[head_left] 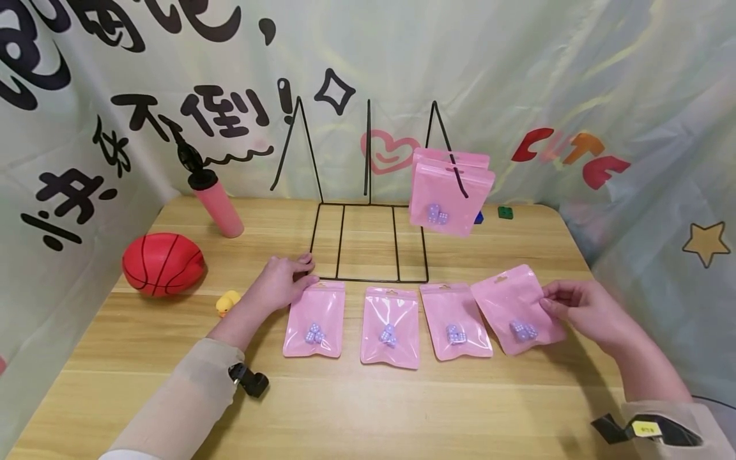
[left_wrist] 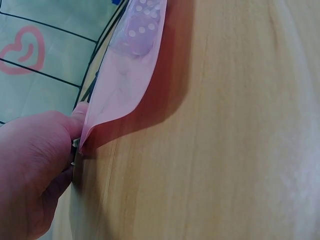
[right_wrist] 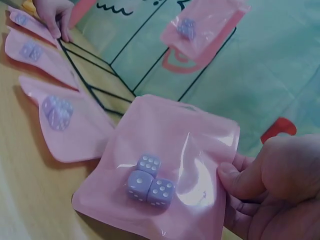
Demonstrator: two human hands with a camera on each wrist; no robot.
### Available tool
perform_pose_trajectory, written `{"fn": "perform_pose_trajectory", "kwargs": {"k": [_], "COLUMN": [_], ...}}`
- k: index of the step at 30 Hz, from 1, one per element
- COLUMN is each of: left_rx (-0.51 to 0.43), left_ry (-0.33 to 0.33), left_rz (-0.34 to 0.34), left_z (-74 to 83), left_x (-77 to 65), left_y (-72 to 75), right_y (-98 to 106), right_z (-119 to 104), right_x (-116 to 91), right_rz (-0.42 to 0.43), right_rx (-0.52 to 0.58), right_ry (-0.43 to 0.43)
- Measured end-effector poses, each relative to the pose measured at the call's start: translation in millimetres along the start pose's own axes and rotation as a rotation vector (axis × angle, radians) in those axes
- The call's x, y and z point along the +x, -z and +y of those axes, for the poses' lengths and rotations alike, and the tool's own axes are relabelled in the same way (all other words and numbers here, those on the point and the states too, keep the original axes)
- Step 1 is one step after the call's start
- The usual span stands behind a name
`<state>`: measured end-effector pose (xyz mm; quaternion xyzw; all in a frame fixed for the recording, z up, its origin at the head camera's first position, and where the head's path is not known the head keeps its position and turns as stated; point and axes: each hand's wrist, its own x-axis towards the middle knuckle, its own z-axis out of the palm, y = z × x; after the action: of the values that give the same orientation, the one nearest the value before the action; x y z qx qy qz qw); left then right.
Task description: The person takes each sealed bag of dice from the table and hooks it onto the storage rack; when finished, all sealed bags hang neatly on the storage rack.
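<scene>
My right hand [head_left: 586, 310] pinches the right edge of a pink zip bag [right_wrist: 165, 125] between thumb and fingers. Three purple dice [right_wrist: 150, 182] show through it, and the bag is tilted, overlapping its neighbour. At the front left corner of a black wire display rack [head_left: 374, 280], my left hand [head_left: 282, 281] grips the base wire with thumb and fingers, right by the top of the leftmost pink bag [head_left: 328, 310]. Two more dice bags, a middle one [head_left: 374, 313] and a right one [head_left: 445, 306], lie in the row. Pink bags [head_left: 454, 185] hang from the rack's right hook.
Left of the rack are a red ball [head_left: 163, 264], a yellow rubber duck [head_left: 227, 301] and a pink pump [head_left: 221, 207] with a black top. A green block [head_left: 505, 212] and a partly hidden blue block [head_left: 479, 218] lie behind the hanging bags. A printed cloth surrounds the table.
</scene>
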<state>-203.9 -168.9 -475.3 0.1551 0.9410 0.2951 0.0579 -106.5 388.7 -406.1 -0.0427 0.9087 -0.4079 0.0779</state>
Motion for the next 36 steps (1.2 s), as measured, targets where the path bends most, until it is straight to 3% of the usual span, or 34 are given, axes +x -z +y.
{"fn": "perform_pose_trajectory", "kwargs": {"k": [15, 30, 36], "left_rx": [0.003, -0.009, -0.015], "left_ry": [0.011, 0.019, 0.031], "left_rz": [0.002, -0.008, -0.016], "left_z": [1.2, 1.5, 0.2], "left_x": [-1.1, 0.4, -0.1], "left_y": [0.9, 1.3, 0.8], "right_y": [-16, -58, -73], "right_z": [-51, -101, -119], "right_x": [15, 40, 49], "right_rz": [0.155, 0.226, 0.218], "right_rx": [0.041, 0.243, 0.344], "right_ry": [0.128, 0.237, 0.264]}}
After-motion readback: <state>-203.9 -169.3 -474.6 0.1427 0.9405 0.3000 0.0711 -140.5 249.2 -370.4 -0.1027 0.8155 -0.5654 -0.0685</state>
